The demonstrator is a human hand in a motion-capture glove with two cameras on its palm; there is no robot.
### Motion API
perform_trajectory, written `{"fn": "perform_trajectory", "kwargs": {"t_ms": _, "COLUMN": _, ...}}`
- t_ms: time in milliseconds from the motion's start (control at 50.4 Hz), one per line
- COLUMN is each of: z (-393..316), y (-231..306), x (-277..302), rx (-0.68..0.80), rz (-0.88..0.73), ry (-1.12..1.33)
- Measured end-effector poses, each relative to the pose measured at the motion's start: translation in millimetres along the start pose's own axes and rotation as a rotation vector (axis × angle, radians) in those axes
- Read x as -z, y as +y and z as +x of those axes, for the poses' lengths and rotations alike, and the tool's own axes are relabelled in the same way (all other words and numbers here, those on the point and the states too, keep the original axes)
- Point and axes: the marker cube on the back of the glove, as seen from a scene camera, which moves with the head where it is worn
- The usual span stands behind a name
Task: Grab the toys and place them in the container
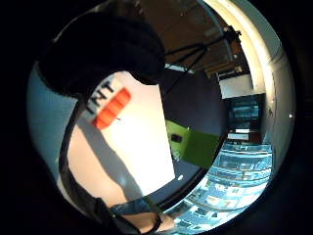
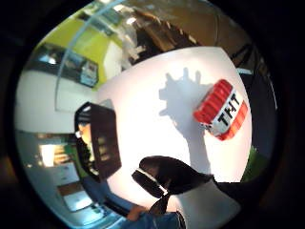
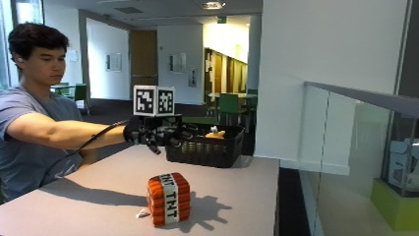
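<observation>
White table (image 3: 249, 196): red-orange block toy (image 3: 169, 198) lettered "TNT" on its white band stood upright near front edge, black basket (image 3: 204, 147) behind holding a yellowish toy (image 3: 215, 133), gloved right hand (image 3: 154, 133) above, fingers spread, empty.

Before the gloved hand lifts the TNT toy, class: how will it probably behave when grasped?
The TNT toy looks plush with rounded edges, so probably soft and light. Standing upright on the table, it may tip if nudged. Its blocky shape shouldn't roll.
</observation>
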Motion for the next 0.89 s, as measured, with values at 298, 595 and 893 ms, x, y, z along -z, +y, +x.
{"fn": "perform_trajectory", "kwargs": {"t_ms": 298, "z": 20.8, "y": -3.4, "x": -103.4, "rx": -0.041, "rz": -0.205, "ry": 0.019}}
{"fn": "perform_trajectory", "kwargs": {"t_ms": 595, "z": 22.4, "y": -8.7, "x": -132.8, "rx": -0.049, "rz": -0.159, "ry": -0.005}}
{"fn": "perform_trajectory", "kwargs": {"t_ms": 893, "z": 32.9, "y": -11.2, "x": -169.6, "rx": -0.071, "rz": -0.148, "ry": -0.088}}
